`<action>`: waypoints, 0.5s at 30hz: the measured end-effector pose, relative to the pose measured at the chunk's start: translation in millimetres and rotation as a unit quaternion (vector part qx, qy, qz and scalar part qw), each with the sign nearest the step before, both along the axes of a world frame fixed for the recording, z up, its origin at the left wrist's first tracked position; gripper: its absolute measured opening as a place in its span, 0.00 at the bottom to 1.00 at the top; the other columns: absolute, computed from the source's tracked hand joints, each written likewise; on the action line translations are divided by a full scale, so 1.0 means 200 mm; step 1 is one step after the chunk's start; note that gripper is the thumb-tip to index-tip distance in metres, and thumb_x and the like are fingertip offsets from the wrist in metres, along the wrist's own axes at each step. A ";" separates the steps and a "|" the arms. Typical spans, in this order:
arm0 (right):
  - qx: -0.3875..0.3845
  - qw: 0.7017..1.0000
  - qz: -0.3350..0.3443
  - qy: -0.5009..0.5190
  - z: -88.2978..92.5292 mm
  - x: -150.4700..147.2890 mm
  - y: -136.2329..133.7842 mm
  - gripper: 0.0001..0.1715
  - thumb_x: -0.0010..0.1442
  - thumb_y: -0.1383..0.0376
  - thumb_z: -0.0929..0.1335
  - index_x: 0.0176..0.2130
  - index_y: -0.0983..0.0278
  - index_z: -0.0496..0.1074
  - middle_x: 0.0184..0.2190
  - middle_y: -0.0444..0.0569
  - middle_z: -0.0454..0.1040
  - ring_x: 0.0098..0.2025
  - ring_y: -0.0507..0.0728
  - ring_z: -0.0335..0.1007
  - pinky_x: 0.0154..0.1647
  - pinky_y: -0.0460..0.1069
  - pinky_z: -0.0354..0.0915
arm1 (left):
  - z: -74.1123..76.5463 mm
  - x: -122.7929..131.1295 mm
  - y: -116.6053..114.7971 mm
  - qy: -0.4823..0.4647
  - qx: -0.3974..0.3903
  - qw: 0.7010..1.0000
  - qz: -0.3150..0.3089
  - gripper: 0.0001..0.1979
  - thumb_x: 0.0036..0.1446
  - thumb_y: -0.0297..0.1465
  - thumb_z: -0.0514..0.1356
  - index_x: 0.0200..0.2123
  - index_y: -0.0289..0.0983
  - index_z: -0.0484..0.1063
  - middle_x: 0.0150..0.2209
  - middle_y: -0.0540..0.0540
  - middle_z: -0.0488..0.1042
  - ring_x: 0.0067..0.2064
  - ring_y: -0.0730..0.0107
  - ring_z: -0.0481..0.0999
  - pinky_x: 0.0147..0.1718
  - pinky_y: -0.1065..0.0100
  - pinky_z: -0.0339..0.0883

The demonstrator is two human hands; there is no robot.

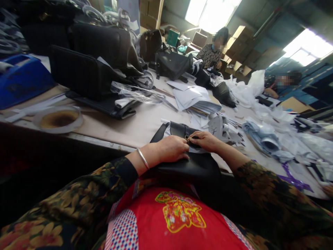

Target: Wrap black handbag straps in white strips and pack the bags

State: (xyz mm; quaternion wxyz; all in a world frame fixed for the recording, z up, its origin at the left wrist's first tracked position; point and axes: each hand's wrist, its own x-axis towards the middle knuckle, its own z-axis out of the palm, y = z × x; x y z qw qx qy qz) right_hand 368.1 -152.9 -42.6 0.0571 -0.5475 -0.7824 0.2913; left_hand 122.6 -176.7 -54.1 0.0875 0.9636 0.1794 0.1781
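A black leather-like handbag [191, 166] lies at the table's front edge, close against my red apron. White paper or lining shows around its upper part. My left hand [171, 149], with a silver bangle at the wrist, rests over the bag, its fingers curled in at a small gold-coloured buckle [186, 138]. From the other side my right hand [204, 140] pinches a short black strap at the same buckle. The fingertips of both hands nearly meet there. How far the strap runs through the buckle is hidden by the fingers.
Black bags [78, 73] stand at the left, beside a blue tape dispenser [23, 80] and a tape roll [58, 119]. A stack of white papers [195, 95] lies ahead. Plastic wrapping [260, 86] covers the right side. Two people [210, 53] are across the table.
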 end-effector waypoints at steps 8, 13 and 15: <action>-0.037 0.999 -0.020 -0.022 0.03 -0.02 0.03 0.11 0.61 0.62 0.69 0.39 0.62 0.82 0.44 0.49 0.81 0.45 0.59 0.77 0.50 0.49 0.70 | -0.03 0.06 -0.01 0.082 0.013 0.996 0.035 0.11 0.64 0.24 0.55 0.35 0.34 0.79 0.37 0.39 0.77 0.39 0.57 0.79 0.35 0.62 0.72; -0.031 0.999 -0.009 -0.031 0.04 -0.02 0.02 0.12 0.62 0.61 0.69 0.39 0.64 0.82 0.44 0.51 0.81 0.44 0.59 0.77 0.51 0.49 0.70 | -0.02 0.06 -0.01 0.083 0.018 0.996 0.038 0.11 0.65 0.25 0.56 0.35 0.33 0.79 0.37 0.38 0.77 0.39 0.58 0.78 0.35 0.61 0.72; -0.027 0.999 -0.002 -0.031 0.05 -0.02 0.02 0.11 0.61 0.62 0.69 0.38 0.63 0.82 0.44 0.51 0.81 0.44 0.59 0.77 0.51 0.49 0.70 | -0.02 0.05 -0.01 0.075 0.019 0.997 0.030 0.10 0.64 0.25 0.56 0.35 0.34 0.79 0.37 0.39 0.77 0.38 0.58 0.78 0.35 0.61 0.72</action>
